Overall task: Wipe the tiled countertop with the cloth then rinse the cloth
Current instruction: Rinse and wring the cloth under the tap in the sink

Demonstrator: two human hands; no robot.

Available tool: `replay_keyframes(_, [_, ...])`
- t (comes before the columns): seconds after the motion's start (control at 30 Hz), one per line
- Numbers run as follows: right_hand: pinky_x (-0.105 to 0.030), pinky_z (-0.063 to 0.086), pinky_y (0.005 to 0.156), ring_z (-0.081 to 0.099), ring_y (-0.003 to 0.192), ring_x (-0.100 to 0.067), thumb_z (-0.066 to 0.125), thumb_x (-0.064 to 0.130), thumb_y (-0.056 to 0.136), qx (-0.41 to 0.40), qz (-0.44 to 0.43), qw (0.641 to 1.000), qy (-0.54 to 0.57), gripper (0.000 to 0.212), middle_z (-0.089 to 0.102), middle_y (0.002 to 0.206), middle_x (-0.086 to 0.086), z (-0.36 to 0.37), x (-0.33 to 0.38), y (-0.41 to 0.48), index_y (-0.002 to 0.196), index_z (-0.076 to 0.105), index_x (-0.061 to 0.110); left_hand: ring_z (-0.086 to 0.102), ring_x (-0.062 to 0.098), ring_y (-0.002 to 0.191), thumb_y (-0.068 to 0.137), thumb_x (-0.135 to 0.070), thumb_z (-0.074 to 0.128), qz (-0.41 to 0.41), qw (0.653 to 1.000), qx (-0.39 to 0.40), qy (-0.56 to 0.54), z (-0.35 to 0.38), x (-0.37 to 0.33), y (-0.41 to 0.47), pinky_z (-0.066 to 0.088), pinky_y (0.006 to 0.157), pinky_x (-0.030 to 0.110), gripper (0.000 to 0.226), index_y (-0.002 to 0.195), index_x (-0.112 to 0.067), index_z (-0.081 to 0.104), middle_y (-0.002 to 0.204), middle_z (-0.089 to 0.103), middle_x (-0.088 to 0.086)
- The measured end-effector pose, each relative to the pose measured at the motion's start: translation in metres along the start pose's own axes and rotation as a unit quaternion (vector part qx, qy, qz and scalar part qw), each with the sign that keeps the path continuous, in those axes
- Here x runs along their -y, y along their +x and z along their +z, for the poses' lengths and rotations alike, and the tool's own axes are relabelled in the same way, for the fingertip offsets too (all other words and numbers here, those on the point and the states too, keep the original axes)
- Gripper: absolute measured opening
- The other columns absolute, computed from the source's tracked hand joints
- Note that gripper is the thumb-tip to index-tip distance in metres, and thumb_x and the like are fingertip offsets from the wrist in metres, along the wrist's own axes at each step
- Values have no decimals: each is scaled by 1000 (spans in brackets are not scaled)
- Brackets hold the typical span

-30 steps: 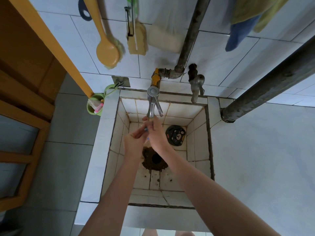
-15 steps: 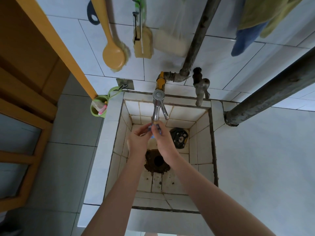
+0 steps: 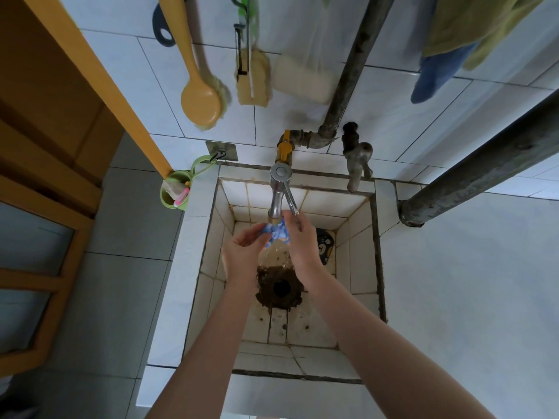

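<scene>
A small blue-and-white patterned cloth (image 3: 276, 232) is bunched right under the spout of the steel tap (image 3: 278, 195), over a deep tiled sink (image 3: 208, 237). My left hand (image 3: 245, 249) pinches its left side. From the right, my right hand (image 3: 298, 240) grips the cloth, its fingers close to the tap's lever. Water falls from the cloth and splashes above the dark, grimy drain hole (image 3: 281, 287). Most of the cloth is hidden between my hands. The white tiled countertop (image 3: 469, 297) spreads to the right of the sink.
A second old tap (image 3: 357, 158) and a thick grey pipe (image 3: 484, 173) stand at the sink's back right. A yellow brush (image 3: 201, 102), sponges (image 3: 252, 78) and towels (image 3: 438, 68) hang on the wall. A green cup (image 3: 175, 192) hangs at the left rim. A round black drain cover (image 3: 325, 243) lies in the sink.
The cloth has come more into sight between my fingers under the spout, and water now splashes down from it. My view has tilted slightly downward.
</scene>
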State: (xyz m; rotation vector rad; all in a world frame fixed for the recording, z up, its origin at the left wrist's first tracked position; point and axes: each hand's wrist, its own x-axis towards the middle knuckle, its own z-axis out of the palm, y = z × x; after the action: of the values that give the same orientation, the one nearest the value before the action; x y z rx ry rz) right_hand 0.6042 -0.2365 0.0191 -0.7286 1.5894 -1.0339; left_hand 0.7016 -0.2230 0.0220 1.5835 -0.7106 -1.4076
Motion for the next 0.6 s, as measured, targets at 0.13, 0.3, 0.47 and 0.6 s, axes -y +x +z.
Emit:
replay_keyframes(0.13, [-25,44,91,56,103,-16,43,19,99,138,-43,989,-25,17,60,103,1,-1,-9,-15,110,56,21,65,17,95,75,-2,68,1,1000,15,2,3,-2,2,52,85,31,28,99,-17,68,101,69,6])
replay_keyframes(0.3, [-39,49,89,56,105,-40,44,16,98,109,22,994,-2,19,52,114,-30,13,-7,-6,114,44,6,65,8,91,80,-4,64,-9,999,32,-10,7,1,-9,52,79,20,27,105,-13,65,94,69,-2])
replay_keyframes(0.47, [-25,46,72,56,76,-16,38,23,100,44,46,998,17,20,54,81,-4,12,-6,-2,88,51,14,66,12,89,75,0,68,-36,999,31,-10,2,-1,-5,54,71,16,23,89,-18,68,92,70,1])
replay_keyframes(0.6, [-13,40,59,47,63,-7,35,23,101,28,55,998,28,27,48,71,2,2,5,2,80,49,14,65,24,96,78,3,63,-20,999,30,-8,-4,0,-2,54,74,23,25,96,-15,66,97,68,7])
